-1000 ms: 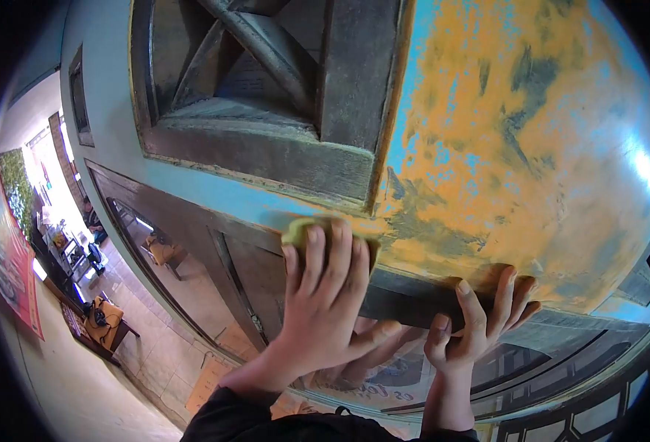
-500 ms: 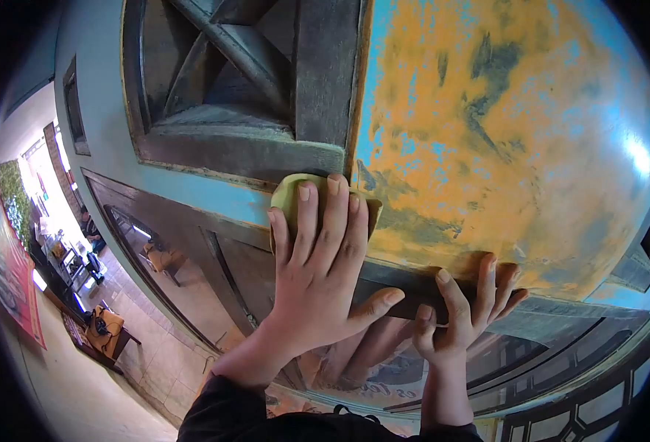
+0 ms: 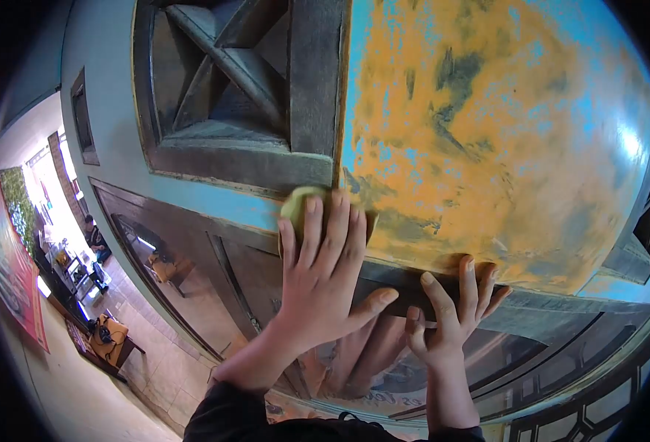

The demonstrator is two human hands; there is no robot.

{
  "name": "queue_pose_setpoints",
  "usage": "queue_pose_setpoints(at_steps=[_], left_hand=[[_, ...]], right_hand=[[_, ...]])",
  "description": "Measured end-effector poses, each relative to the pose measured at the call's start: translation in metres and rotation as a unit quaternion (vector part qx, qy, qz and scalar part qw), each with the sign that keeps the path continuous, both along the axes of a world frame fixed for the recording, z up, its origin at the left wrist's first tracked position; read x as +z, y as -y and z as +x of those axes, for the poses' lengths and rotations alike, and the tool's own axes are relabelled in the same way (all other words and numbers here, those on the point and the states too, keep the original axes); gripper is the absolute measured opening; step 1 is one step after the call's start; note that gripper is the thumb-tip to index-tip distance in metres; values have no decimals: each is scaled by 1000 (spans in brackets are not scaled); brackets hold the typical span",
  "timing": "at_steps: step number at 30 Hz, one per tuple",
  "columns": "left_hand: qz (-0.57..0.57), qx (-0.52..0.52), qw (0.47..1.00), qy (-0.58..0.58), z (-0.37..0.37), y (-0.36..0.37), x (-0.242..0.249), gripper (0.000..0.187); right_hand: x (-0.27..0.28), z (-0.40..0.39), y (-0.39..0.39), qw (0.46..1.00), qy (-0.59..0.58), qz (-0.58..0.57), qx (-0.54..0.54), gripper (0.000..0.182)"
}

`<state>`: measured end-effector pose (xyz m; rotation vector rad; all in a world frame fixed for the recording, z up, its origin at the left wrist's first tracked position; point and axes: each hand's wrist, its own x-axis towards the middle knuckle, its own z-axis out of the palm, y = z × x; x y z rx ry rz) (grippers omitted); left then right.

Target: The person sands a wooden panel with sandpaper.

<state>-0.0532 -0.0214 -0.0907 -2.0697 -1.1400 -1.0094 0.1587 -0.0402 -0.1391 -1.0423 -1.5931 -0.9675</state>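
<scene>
My left hand (image 3: 317,283) presses a yellow-green sheet of sandpaper (image 3: 293,206) against the wall, its fingers laid along the sheet and the thumb out to the side. Part of the sheet is hidden under the fingers. It lies just below the corner of a dark wooden vent frame (image 3: 244,168), beside a rounded wall panel (image 3: 531,169) with patchy orange and blue paint. Further right, my right hand (image 3: 446,331) rests with spread fingers on the panel's lower edge and the dark wood beneath, holding nothing.
Below the panel run glass panes (image 3: 395,368) in dark wooden frames. Another dark window frame (image 3: 163,272) stands to the left. In the room beyond are an orange chair (image 3: 109,340) with a dark item on it and a seated person (image 3: 95,239).
The view has shifted slightly, so the wall appears further left and lower. My left hand has slid a little to the right with the sandpaper. My right hand keeps its place on the edge.
</scene>
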Motion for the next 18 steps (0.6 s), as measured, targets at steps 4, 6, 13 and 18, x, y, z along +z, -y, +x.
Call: queue_pose_setpoints(at_steps=[4,6,13,18], left_hand=[[64,-34,996,55,0,-11,55,91],[60,-14,997,39,2,-9,43,92],[85,16,996,3,-4,-12,70,95],[69,16,997,-9,-2,-10,35,96]], right_hand=[[17,4,15,1000,-11,-21,10,36],[31,13,23,999,-43,-2,19,37],[85,56,28,996,-10,87,-7,49],[105,80,15,991,-29,124,45,51]])
